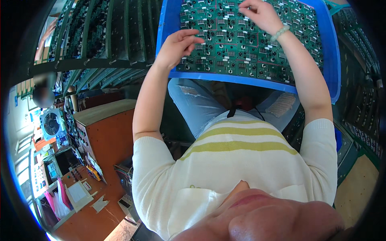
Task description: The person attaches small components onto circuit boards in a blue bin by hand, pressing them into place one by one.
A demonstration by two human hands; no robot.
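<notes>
A blue plastic tray (257, 80) rests above my knees, filled with green circuit boards (231, 54) carrying small digit displays and black parts. Over the boards' left side hovers my left hand (179, 46), its fingers loosely bent and apart, with nothing visible between them. Farther out, near the middle of the far part, my right hand (263, 15) has its fingertips drawn close together in a pinch above the boards. Whatever those fingertips may hold is too small to make out. A pale green bead bracelet (280, 33) circles my right wrist.
Slotted racks (116, 32) with more circuit boards stand at the left, beside the tray. An orange-brown workbench (108, 140) holds papers and instruments at lower left, with a fan (51, 122) behind. More boards (362, 96) stand at the right. Another person's arm (47, 36) shows at far left.
</notes>
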